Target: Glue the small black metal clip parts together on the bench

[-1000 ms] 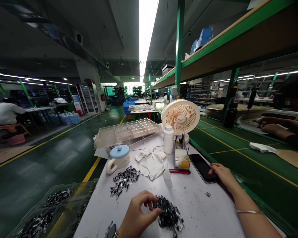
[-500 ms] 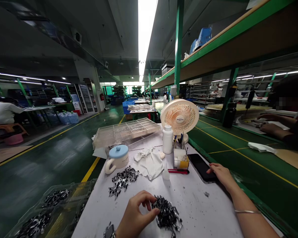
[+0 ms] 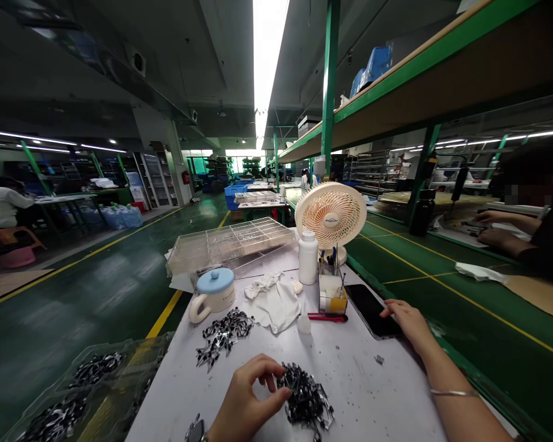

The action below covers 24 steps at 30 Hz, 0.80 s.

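My left hand (image 3: 251,396) rests on the white table, its thumb and fingers curved and apart. The fingertips touch the left side of a heap of small black and silver metal parts (image 3: 306,396), whose exact kind I cannot make out. On the right, my right hand (image 3: 410,324) lies with fingers extended over the right edge of a black smartphone (image 3: 371,310), which lies flat with a dark screen. A second, looser pile of the same parts (image 3: 225,334) is spread out at the left, below a cream mug with a blue lid (image 3: 215,290).
Behind are a white cloth (image 3: 274,304), a white bottle (image 3: 308,258), a tool holder (image 3: 332,291), a red cutter (image 3: 327,317), a fan (image 3: 332,215) and clear divided trays (image 3: 230,242). Part-filled bins (image 3: 92,387) stand low at left. A co-worker's hands (image 3: 502,230) are at far right.
The whole view has shifted slightly, so everything appears a little farther left. Both hands keep their places against the heap and the phone.
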{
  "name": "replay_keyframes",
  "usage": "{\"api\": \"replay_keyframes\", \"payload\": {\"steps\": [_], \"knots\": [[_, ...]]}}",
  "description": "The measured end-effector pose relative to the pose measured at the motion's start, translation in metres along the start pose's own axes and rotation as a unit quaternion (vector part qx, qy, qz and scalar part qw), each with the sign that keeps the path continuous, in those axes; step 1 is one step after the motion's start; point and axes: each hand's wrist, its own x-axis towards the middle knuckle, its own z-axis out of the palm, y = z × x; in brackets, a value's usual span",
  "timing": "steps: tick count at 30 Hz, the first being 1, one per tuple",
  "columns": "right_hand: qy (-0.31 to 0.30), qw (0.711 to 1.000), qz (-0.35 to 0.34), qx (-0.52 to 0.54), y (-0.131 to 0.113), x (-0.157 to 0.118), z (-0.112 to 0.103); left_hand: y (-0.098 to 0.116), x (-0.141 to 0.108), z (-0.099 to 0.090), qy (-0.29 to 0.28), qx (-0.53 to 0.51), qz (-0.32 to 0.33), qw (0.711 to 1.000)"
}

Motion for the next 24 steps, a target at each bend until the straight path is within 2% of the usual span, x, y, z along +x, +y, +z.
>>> {"api": "replay_keyframes", "payload": {"steps": [15, 21, 24], "knots": [[-0.025, 1.000, 0.000, -0.002, -0.006, -0.003, 0.001, 0.004, 0.002, 0.000, -0.002, 0.002, 0.002, 1.000], [-0.022, 1.000, 0.017, -0.007, 0.005, 0.003, -0.003, 0.004, 0.002, 0.001, -0.001, 0.001, 0.003, 1.000], [-0.041, 0.999, 0.029, 0.003, 0.014, 0.004, -0.008, 0.004, 0.001, 0.000, 0.000, 0.003, 0.004, 1.000]]}}
